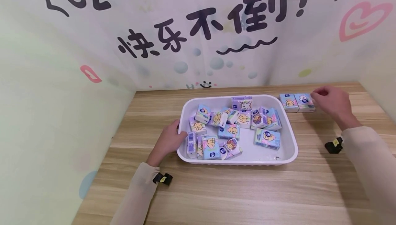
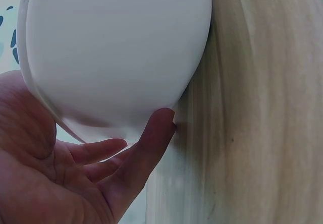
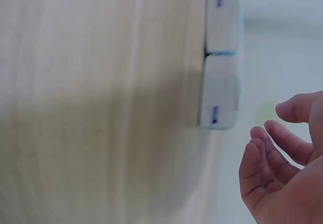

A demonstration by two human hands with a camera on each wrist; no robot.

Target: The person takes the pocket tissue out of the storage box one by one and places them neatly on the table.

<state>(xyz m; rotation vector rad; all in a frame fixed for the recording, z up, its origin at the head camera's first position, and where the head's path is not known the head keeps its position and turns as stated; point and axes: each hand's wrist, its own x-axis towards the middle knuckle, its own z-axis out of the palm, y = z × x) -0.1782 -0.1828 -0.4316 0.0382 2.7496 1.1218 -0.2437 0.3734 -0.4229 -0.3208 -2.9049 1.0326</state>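
Note:
My left hand [image 1: 168, 139] holds the left rim of a white plastic tray [image 1: 238, 162]. In the left wrist view its fingers lie along the outer wall of the tray [image 2: 116, 57]. Inside the tray several small tissue packs, blue or purple with cartoon animals, lie at mixed angles, some overlapping. To the right of the tray, two blue tissue packs, a left one [image 1: 288, 103] and a right one [image 1: 304, 102], lie flat, side by side. Just beyond the right pack is my right hand [image 1: 334, 103], fingers loosely bent and holding nothing; the right wrist view shows a gap between them.
Everything stands on a wood-grain table [image 1: 216, 194]. A printed cloth [image 1: 198, 67] with large dark characters hangs behind its back edge, and pale walls flank it. Both wrists wear black straps, the left strap [image 1: 162, 178] and the right strap [image 1: 334, 145].

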